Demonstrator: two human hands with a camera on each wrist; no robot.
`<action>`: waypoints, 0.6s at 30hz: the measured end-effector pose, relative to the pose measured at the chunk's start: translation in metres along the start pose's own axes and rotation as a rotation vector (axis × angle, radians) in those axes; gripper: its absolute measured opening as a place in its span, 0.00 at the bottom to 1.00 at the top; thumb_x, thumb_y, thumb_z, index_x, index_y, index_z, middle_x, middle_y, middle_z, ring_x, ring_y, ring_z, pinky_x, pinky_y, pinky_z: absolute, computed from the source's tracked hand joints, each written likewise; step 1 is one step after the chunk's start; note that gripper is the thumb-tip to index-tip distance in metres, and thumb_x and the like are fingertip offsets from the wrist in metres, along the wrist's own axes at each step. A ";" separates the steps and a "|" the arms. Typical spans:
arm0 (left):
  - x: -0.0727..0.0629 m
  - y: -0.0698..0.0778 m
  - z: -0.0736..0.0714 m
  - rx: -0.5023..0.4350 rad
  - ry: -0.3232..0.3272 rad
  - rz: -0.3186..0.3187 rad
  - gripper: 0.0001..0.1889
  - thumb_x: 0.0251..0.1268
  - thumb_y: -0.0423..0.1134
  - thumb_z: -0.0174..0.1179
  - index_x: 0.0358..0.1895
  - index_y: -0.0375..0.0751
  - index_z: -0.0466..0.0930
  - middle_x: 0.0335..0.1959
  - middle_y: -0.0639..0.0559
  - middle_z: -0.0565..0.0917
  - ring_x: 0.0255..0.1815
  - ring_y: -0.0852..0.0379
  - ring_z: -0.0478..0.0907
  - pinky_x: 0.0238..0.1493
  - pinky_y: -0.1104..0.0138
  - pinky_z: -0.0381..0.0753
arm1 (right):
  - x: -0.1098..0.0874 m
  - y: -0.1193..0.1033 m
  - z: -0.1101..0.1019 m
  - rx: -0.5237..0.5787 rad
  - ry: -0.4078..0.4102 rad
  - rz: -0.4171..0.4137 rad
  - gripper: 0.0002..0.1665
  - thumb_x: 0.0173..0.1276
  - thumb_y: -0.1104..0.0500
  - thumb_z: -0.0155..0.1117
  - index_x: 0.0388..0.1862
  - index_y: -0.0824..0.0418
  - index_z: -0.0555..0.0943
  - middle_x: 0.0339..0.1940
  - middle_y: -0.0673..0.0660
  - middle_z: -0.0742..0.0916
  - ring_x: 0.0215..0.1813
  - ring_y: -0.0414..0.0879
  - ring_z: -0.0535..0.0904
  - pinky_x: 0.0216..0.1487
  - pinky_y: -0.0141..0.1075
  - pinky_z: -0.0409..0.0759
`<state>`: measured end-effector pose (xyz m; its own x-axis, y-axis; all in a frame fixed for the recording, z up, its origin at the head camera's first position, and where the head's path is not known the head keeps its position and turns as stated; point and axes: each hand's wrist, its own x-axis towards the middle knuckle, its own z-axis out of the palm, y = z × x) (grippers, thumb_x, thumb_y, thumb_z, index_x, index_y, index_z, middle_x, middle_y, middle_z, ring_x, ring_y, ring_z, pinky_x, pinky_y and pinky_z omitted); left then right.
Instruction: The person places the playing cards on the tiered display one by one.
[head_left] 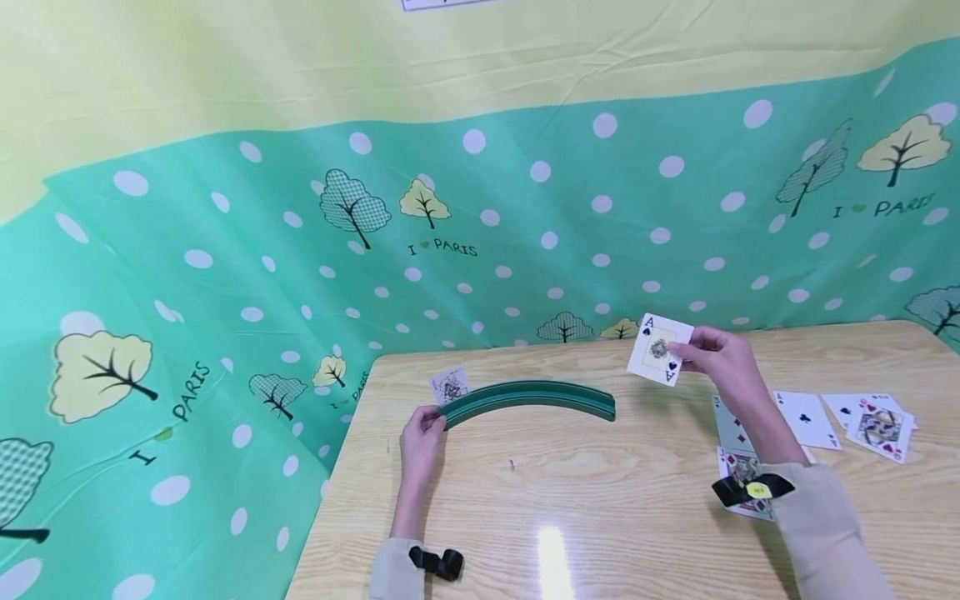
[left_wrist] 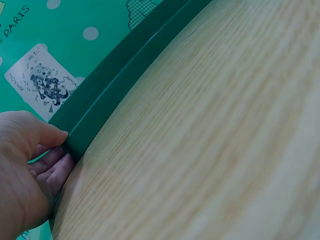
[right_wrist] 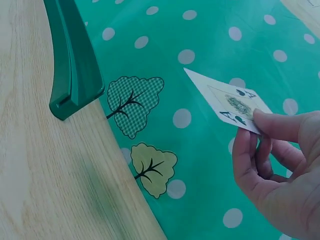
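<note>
A curved green card holder [head_left: 528,393] lies on the wooden table, and a joker card [head_left: 451,385] stands up at its left end. My left hand [head_left: 422,440] pinches that left end between thumb and fingers, as the left wrist view shows [left_wrist: 30,165]. Above the table, to the right of the holder, my right hand [head_left: 720,360] holds an ace of spades [head_left: 660,348] by its right edge, thumb on its face. In the right wrist view the ace [right_wrist: 232,102] is tilted and apart from the holder's end [right_wrist: 75,95].
Several playing cards lie face up at the right, among them a club card [head_left: 806,419], a queen [head_left: 879,429] and a face card [head_left: 738,463] partly under my right forearm. A green polka-dot cloth [head_left: 517,208] hangs behind the table [head_left: 600,517].
</note>
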<state>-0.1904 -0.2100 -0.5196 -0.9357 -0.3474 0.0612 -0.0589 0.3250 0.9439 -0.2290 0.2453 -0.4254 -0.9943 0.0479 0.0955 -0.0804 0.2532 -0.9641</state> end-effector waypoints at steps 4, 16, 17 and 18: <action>0.000 -0.001 -0.001 -0.001 -0.004 0.000 0.11 0.73 0.29 0.59 0.53 0.28 0.81 0.48 0.37 0.85 0.50 0.46 0.81 0.49 0.63 0.79 | 0.001 0.000 0.001 0.019 0.005 -0.003 0.14 0.76 0.58 0.66 0.45 0.70 0.79 0.44 0.51 0.83 0.39 0.36 0.85 0.44 0.31 0.85; 0.000 0.000 -0.002 -0.012 -0.014 0.005 0.13 0.72 0.27 0.57 0.55 0.27 0.80 0.49 0.36 0.84 0.51 0.44 0.80 0.50 0.63 0.78 | 0.005 -0.022 0.018 0.318 0.079 -0.010 0.09 0.71 0.66 0.69 0.44 0.67 0.77 0.36 0.48 0.85 0.38 0.38 0.84 0.41 0.28 0.84; 0.000 0.000 -0.002 -0.010 -0.014 0.006 0.13 0.72 0.27 0.57 0.55 0.27 0.80 0.48 0.36 0.84 0.51 0.44 0.80 0.50 0.62 0.78 | 0.005 -0.025 0.020 0.329 0.091 -0.009 0.08 0.71 0.66 0.69 0.43 0.66 0.78 0.36 0.48 0.84 0.38 0.38 0.84 0.41 0.27 0.84; -0.001 0.000 -0.002 -0.011 -0.014 0.005 0.13 0.72 0.26 0.56 0.55 0.27 0.80 0.48 0.36 0.84 0.51 0.44 0.80 0.50 0.62 0.78 | 0.005 -0.027 0.023 0.351 0.101 -0.007 0.08 0.71 0.67 0.69 0.43 0.67 0.78 0.37 0.49 0.84 0.39 0.38 0.84 0.41 0.27 0.84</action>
<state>-0.1890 -0.2114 -0.5187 -0.9407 -0.3336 0.0617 -0.0504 0.3172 0.9470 -0.2336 0.2168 -0.4045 -0.9831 0.1469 0.1097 -0.1240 -0.0924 -0.9880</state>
